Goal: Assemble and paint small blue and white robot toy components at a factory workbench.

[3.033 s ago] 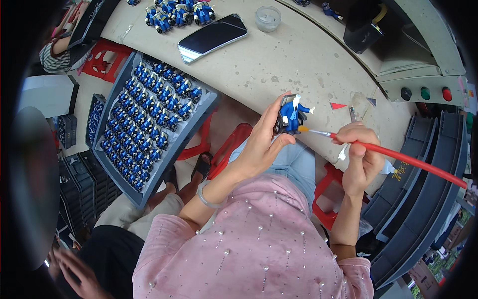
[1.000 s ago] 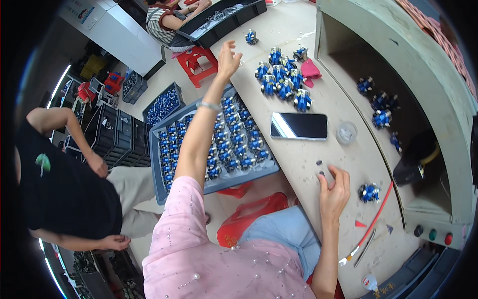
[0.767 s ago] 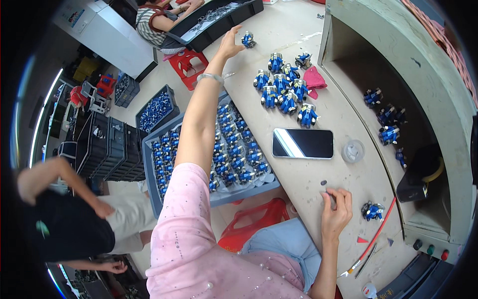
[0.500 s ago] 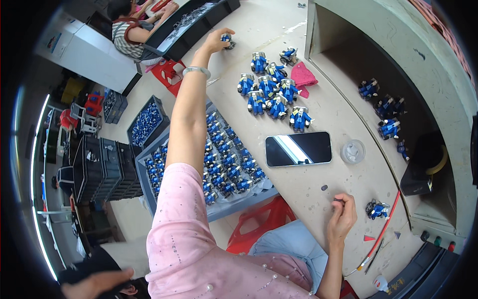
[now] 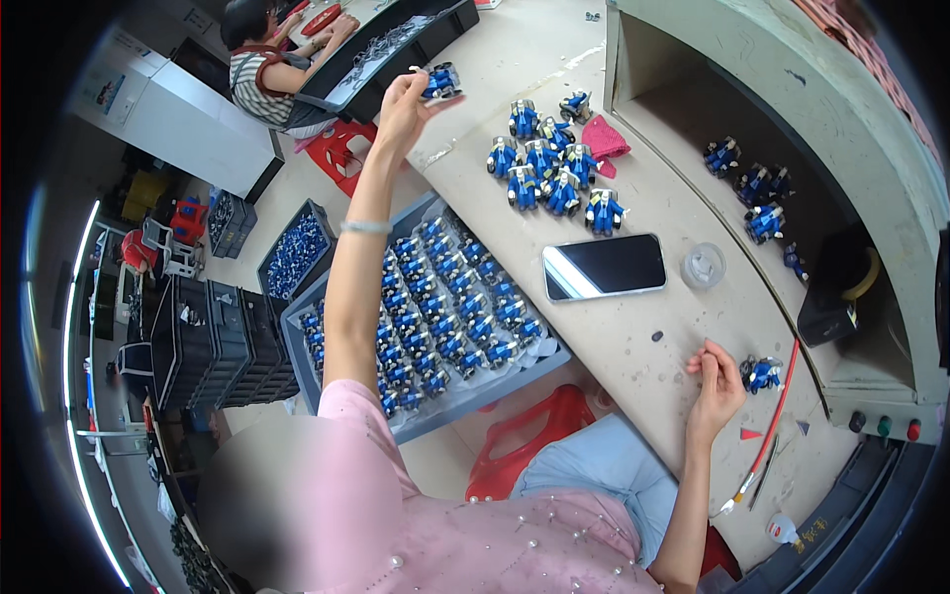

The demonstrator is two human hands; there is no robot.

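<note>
Left arm [image 5: 352, 302] outstretched, left hand [image 5: 401, 114] gripping; right hand [image 5: 718, 392] half-curled.

On our table [image 5: 609, 342], the cluster of figurines [image 5: 541, 156] sits behind the phone [image 5: 606, 267], the cup [image 5: 704, 266] to the phone's right. Just right of our right hand [image 5: 719, 391] is a single figurine [image 5: 762, 375], then the brush [image 5: 776, 428]. Left of the table is our tray [image 5: 475, 403]; our left hand [image 5: 399, 114] holds another figurine [image 5: 441, 81] near the table's far-left edge.

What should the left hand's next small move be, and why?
I'd probably draw the left hand and its blue figure in toward the right hand: the figure is held far out, while the red-handled paintbrush lies close to the right hand.
</note>
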